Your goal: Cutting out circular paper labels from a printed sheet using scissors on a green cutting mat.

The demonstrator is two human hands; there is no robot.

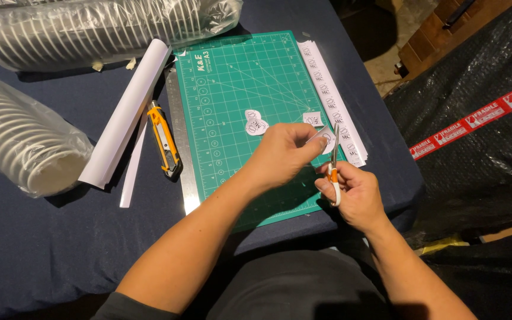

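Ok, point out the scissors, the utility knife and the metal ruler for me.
scissors point(334, 166), head view, on the orange handle in the right hand.
utility knife point(165, 140), head view, on its orange body.
metal ruler point(182, 142), head view, mid-length, beside the mat's left edge.

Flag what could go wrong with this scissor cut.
1. The left hand pinches the small paper label right beside the scissors held by the right hand; fingertips could get nipped.
2. Two cut labels lie loose on the cutting mat; a forearm could sweep them off.
3. The sticker strip sits near the table edge and might slide off.
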